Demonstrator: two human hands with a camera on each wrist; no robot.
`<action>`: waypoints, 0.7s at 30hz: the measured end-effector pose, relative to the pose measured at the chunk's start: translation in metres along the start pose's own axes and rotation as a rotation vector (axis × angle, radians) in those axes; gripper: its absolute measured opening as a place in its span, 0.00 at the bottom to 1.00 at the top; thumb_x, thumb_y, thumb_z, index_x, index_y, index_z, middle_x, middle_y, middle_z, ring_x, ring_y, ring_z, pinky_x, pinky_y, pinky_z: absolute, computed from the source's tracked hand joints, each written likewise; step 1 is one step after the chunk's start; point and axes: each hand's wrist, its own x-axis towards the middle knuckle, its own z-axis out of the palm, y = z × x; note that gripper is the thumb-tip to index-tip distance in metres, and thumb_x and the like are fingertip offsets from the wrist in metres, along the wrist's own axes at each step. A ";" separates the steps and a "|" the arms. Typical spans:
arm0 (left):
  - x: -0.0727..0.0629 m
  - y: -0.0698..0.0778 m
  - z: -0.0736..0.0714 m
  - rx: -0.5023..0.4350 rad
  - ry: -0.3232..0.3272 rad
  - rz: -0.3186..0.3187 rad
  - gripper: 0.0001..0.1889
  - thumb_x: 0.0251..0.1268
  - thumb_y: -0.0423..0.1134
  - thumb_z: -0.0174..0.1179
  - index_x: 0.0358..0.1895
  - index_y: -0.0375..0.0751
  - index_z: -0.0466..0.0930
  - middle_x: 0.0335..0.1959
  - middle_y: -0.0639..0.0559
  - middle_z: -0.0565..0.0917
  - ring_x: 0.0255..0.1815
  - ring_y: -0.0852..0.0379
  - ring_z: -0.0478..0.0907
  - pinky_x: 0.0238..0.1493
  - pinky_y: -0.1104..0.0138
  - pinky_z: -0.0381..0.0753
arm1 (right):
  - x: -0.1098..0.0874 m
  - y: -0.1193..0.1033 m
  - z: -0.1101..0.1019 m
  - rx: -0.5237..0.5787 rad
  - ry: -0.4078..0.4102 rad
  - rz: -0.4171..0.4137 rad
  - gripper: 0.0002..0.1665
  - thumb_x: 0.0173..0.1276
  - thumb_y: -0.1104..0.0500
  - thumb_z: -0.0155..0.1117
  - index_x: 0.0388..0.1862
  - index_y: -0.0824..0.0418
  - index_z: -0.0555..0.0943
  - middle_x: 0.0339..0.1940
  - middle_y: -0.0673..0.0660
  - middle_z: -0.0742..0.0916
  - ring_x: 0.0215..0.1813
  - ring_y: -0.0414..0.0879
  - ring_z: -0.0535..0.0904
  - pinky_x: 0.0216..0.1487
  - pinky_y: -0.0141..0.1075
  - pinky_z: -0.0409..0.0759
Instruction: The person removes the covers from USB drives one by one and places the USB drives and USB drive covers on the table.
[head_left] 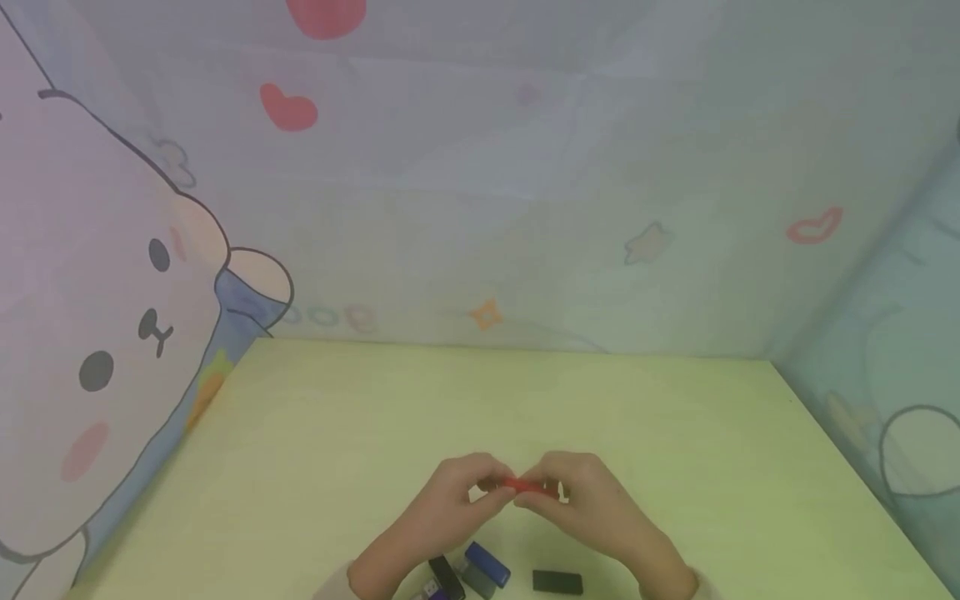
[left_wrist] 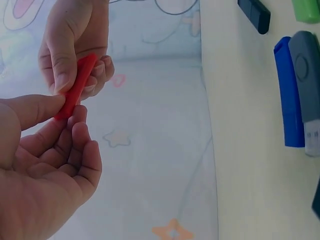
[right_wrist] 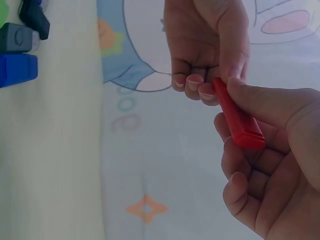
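Note:
Both hands meet above the table around a red USB flash drive [head_left: 527, 486], slim and smooth. My left hand [head_left: 452, 500] pinches one end between thumb and index finger. The other end is pinched by my right hand [head_left: 588, 493]. In the left wrist view the red flash drive [left_wrist: 79, 86] slants between the two thumbs, its middle partly covered by fingers. A stepped end of the red flash drive [right_wrist: 248, 137] faces the right wrist view; no metal plug shows on it.
Close to the body lie a blue flash drive [head_left: 487, 565], a grey flash drive [head_left: 477, 581] with its plug bare, and a black stick [head_left: 447, 577]. Another black stick [head_left: 557, 582] lies to their right. A green piece [left_wrist: 307, 10] shows in the left wrist view. Printed cloth [head_left: 480, 167] hangs behind the table.

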 end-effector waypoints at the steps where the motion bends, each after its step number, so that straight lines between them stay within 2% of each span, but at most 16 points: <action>1: -0.001 0.000 0.000 -0.010 -0.003 0.002 0.08 0.69 0.40 0.58 0.42 0.42 0.84 0.39 0.54 0.85 0.41 0.65 0.79 0.47 0.66 0.78 | 0.000 0.000 0.000 0.010 -0.005 0.009 0.03 0.62 0.53 0.70 0.34 0.49 0.86 0.24 0.38 0.82 0.27 0.29 0.71 0.27 0.30 0.74; 4: -0.002 -0.001 0.000 -0.032 -0.008 0.013 0.07 0.69 0.39 0.58 0.42 0.42 0.84 0.39 0.53 0.85 0.41 0.64 0.79 0.47 0.67 0.78 | 0.000 0.000 0.001 0.022 -0.008 0.001 0.02 0.62 0.53 0.70 0.34 0.49 0.86 0.24 0.38 0.82 0.27 0.29 0.71 0.27 0.30 0.74; 11: -0.003 -0.003 0.001 -0.047 0.002 0.060 0.06 0.68 0.36 0.59 0.42 0.41 0.84 0.38 0.52 0.86 0.41 0.64 0.79 0.47 0.68 0.79 | 0.000 0.001 0.003 0.029 0.019 -0.087 0.03 0.62 0.58 0.70 0.34 0.49 0.85 0.23 0.40 0.81 0.26 0.29 0.69 0.25 0.29 0.73; 21: 0.000 -0.008 0.002 -0.055 -0.016 0.101 0.06 0.67 0.35 0.59 0.41 0.40 0.84 0.37 0.50 0.86 0.40 0.65 0.80 0.46 0.68 0.80 | -0.001 0.000 0.003 0.091 0.012 -0.110 0.04 0.62 0.61 0.69 0.34 0.52 0.85 0.23 0.43 0.81 0.27 0.29 0.69 0.25 0.25 0.72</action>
